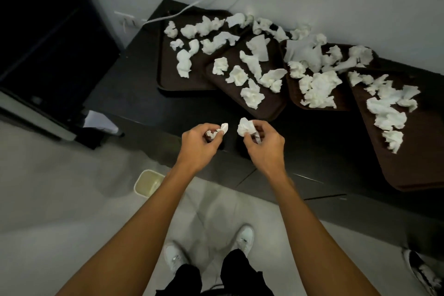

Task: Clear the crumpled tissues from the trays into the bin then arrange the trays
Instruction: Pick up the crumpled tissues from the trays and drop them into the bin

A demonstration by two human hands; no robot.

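**A:** What are the hands holding?

**B:** The left hand [200,142] pinches a small crumpled white paper tissue [222,128]. The right hand [264,146] has its fingers [262,126] curled round a larger white tissue wad [245,127]. Both are held over the near edge of the black worktop [134,94], just short of the trays.

**A:** How will the tissues handle?

**B:** I'd judge them almost weightless, soft and easily squashed, neither slippery nor fragile. Any spot will do for a hold. A light pinch takes one, and a closed fist should gather several. Loose corners could snag or drop, so bunching them tight seems wise.

**A:** And the trays?

**B:** There are four dark brown rectangular trays, overlapping in a fan from far left to near right. These are the far-left tray [168,74], the second tray [271,108], the third tray [341,101] and the near-right tray [422,151]. All four are strewn with scattered white tissues [317,89]. A few lie by the far wall, and I cannot tell whether those are on a tray or on the worktop. The trays look stiff and flat, best lifted by their rims once they are cleared.

**A:** The bin?

**B:** A small cream rectangular bin [141,181] stands on the floor at the near left, partly hidden by the left forearm. I can make out no tissue in the part that shows.
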